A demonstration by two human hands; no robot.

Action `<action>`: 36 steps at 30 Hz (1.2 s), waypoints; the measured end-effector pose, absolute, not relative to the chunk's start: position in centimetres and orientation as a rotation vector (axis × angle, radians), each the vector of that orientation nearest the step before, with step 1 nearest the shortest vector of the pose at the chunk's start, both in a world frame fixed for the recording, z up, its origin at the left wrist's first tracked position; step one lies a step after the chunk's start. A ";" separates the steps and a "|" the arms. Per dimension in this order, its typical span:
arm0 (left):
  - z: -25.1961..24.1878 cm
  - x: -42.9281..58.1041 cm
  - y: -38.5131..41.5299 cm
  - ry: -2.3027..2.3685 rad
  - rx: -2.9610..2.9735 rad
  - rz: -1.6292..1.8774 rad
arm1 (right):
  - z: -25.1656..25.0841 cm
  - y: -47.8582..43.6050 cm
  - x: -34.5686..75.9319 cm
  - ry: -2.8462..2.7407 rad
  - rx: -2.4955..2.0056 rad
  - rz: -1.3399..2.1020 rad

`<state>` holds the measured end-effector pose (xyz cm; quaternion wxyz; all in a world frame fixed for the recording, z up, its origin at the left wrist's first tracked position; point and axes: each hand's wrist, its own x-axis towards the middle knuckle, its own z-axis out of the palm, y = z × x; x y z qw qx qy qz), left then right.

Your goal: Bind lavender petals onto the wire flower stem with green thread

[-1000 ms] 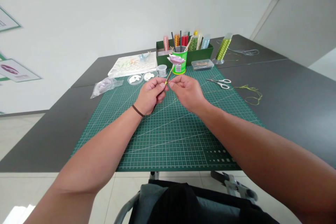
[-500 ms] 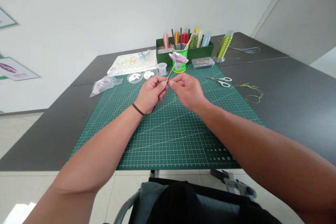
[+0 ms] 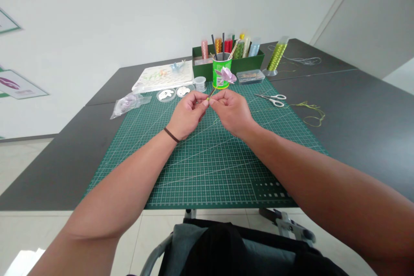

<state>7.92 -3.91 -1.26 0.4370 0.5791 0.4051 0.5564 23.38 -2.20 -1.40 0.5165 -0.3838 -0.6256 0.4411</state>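
Both my hands are raised over the cutting mat, fingertips meeting around the thin green stem of a small lilac fabric flower. My left hand pinches the stem from the left, and my right hand pinches it from the right. The stem's lower end is hidden between my fingers. The flower head leans to the right, seen against a green cup behind it, though apart from it.
A green cutting mat covers the dark table. Behind stand a green box of thread spools and a spool of green wire. Scissors and loose green thread lie right; a plastic bag lies left.
The flower has swung to the right and slightly down as the stem turned between my fingertips. My hands have stayed close to where they were.
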 end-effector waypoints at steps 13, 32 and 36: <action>-0.4 8.1 -4.4 1.117 1.423 1.225 | -1.2 -2.2 23.4 -1.516 -0.936 1.057; -0.6 7.5 -4.0 1.444 1.753 1.233 | -1.3 -2.1 23.3 -1.491 -0.960 1.065; -0.7 7.6 -4.0 1.440 1.732 1.260 | -1.0 -2.3 23.2 -1.498 -0.976 1.072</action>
